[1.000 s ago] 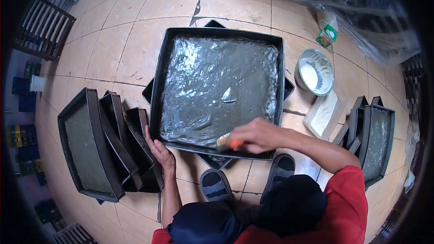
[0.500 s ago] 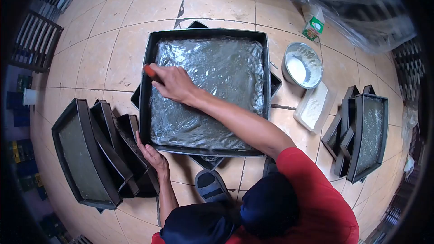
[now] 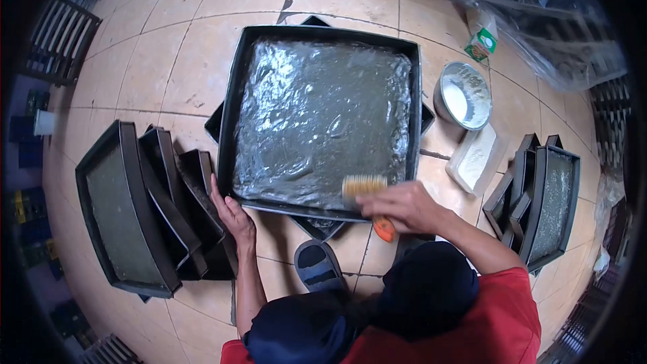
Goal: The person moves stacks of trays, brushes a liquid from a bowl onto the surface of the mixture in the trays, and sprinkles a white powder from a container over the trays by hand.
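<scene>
In front of me lies a large square dark metal baking pan (image 3: 227, 128), its inside coated with a shiny wet, greasy layer. My right hand (image 3: 402, 206) is closed around a brush (image 3: 364, 186) with pale bristles and an orange handle end, over the pan's near right part. The bristles are blurred and seem to touch the coated bottom. My left hand (image 3: 234, 219) rests against the pan's near left corner, fingers stretched along the outer wall, thumb by the rim. Under this pan, corners of another pan (image 3: 319, 227) stick out, turned at an angle.
Stacked pans (image 3: 108, 216) stand at left, more pans (image 3: 554, 202) at right. A metal bowl (image 3: 463, 96) with white contents and a clear tub (image 3: 473, 160) of white stuff sit right of the pan. Farther back are a green-white carton (image 3: 481, 44) and plastic sheeting (image 3: 539, 47).
My right hand has swept the brush from the pan's left side to its near right part. My left hand stays at the near left corner. The view has shifted slightly.
</scene>
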Available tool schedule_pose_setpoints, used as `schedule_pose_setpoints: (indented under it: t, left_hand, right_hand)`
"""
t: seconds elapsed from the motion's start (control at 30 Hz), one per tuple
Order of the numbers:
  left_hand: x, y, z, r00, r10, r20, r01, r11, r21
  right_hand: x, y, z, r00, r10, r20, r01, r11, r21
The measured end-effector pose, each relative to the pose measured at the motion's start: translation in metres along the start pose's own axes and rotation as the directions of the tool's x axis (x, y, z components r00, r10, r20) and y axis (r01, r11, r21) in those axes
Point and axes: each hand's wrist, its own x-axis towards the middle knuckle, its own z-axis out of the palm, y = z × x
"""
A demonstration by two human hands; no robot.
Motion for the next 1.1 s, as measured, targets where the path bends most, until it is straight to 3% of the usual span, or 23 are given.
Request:
schedule_pose_setpoints:
  t: [0.07,0.13,0.2,0.27,0.33,0.37,0.43,0.47,0.53,0.57,0.67,0.77,0.83,0.93,0.97,1.0,1.03,1.07,1.1]
  left_hand:
    - [-0.001,0.001,0.003,0.999,0.017,-0.028,-0.017,1.000,0.013]
    - [-0.001,0.003,0.004,0.999,0.017,-0.035,-0.016,1.000,0.012]
    - [-0.001,0.001,0.004,0.997,0.052,-0.048,-0.050,0.997,0.050]
    - [0.000,0.002,0.005,0.998,0.041,-0.042,-0.039,0.999,0.027]
    - [-0.004,0.001,0.002,0.999,0.025,-0.028,-0.024,0.999,0.023]
    - [-0.004,-0.001,0.001,0.999,0.023,-0.022,-0.023,0.999,0.024]
    - [-0.003,0.001,0.000,1.000,-0.017,0.000,0.017,1.000,-0.012]
    - [-0.004,-0.003,-0.002,1.000,-0.015,0.015,0.016,0.995,-0.096]
    - [-0.003,-0.009,-0.001,0.999,-0.013,0.034,0.022,0.965,-0.262]
    - [-0.004,-0.008,-0.004,0.997,-0.069,0.042,0.075,0.979,-0.192]
    - [-0.002,-0.004,-0.002,1.000,-0.023,0.000,0.023,0.997,-0.074]
    - [-0.002,0.000,0.000,1.000,-0.013,-0.014,0.012,0.997,-0.077]
    - [-0.002,0.001,0.000,1.000,-0.010,-0.009,0.009,0.999,-0.047]
    - [-0.003,0.008,-0.007,0.999,0.005,0.033,-0.011,0.983,0.181]
    - [-0.005,0.014,-0.008,0.998,0.069,-0.007,-0.065,0.969,0.240]
    - [-0.005,0.037,-0.007,0.997,0.042,-0.058,-0.028,0.975,0.219]
    - [-0.006,0.061,-0.006,0.999,0.021,-0.030,-0.017,0.990,0.139]
    - [-0.007,0.085,0.000,1.000,0.007,0.012,-0.007,0.999,0.047]
    - [-0.011,0.105,0.008,0.983,0.025,0.180,0.015,0.976,-0.216]
  right_hand:
    - [-0.002,0.005,-0.010,0.997,-0.058,0.051,0.049,0.986,0.162]
    - [0.019,0.032,-0.028,0.949,0.312,-0.043,-0.283,0.904,0.319]
    - [0.051,0.065,-0.040,0.848,0.339,-0.408,-0.414,0.903,-0.111]
    - [0.102,0.054,-0.029,0.773,0.251,-0.583,-0.428,0.884,-0.187]
    - [0.149,0.048,0.010,0.860,0.198,-0.470,-0.343,0.906,-0.247]
    - [0.175,0.050,0.038,0.891,0.008,-0.454,-0.127,0.965,-0.231]
    - [0.213,0.032,0.084,0.876,-0.304,-0.374,0.266,0.952,-0.149]
    - [0.221,0.024,0.102,0.885,-0.404,-0.232,0.407,0.913,-0.033]
    - [0.206,-0.002,0.104,0.885,-0.465,0.015,0.465,0.885,-0.033]
    - [0.188,-0.007,0.100,0.907,-0.421,0.007,0.420,0.905,0.061]
    - [0.118,-0.006,0.048,0.979,-0.202,0.040,0.184,0.944,0.274]
    - [0.058,0.034,0.025,0.989,0.131,0.069,-0.145,0.953,0.264]
    - [0.048,0.084,0.003,0.925,0.356,-0.133,-0.329,0.926,0.184]
    - [0.062,0.135,-0.051,0.741,0.382,-0.552,-0.495,0.867,-0.065]
    - [0.057,0.122,-0.054,0.719,0.426,-0.549,-0.536,0.843,-0.047]
    - [0.058,0.090,-0.058,0.693,0.469,-0.547,-0.577,0.816,-0.032]
    - [0.051,0.073,-0.045,0.820,0.246,-0.517,-0.353,0.928,-0.118]
    - [0.036,0.050,-0.032,0.896,0.211,-0.391,-0.281,0.951,-0.130]
    - [0.023,0.041,0.002,0.907,0.196,-0.374,-0.171,0.980,0.099]
